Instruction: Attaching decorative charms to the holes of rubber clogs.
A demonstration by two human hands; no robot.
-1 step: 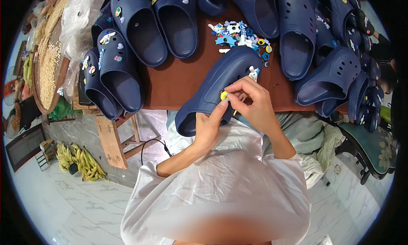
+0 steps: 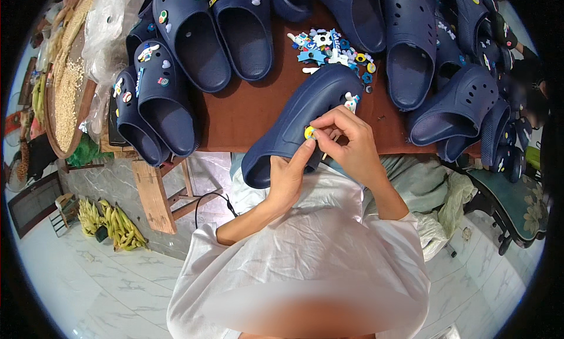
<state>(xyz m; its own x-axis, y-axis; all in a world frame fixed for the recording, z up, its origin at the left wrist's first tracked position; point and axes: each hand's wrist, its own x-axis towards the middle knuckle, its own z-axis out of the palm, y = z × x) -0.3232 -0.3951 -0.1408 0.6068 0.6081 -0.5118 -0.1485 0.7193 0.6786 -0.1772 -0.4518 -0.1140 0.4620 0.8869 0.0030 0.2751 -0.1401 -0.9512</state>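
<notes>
A navy clog [image 2: 294, 107] lies on its side at the table's near edge, its heel opening toward me. My left hand [image 2: 286, 177] is closed on it, the fingers reaching inside the opening and hidden there. The left thumb presses up close to a small round yellow charm [image 2: 309, 132] at the clog's holed part. My right hand [image 2: 355, 144] pinches that charm between thumb and index finger, against the clog. Just beyond the right fingers, a white figure-shaped charm [image 2: 351, 101] sits on the same clog. Whether the yellow charm is seated in a hole, I cannot tell.
Loose charms [image 2: 332, 48] lie in a pile beyond the clog on the brown cloth [image 2: 229, 121]. Decorated clogs [image 2: 167, 113] stand at left, more clogs [image 2: 455, 107] at right. A wooden stool [image 2: 154, 195] and bananas [image 2: 120, 224] are below left. Another person's hand [image 2: 512, 40] shows far right.
</notes>
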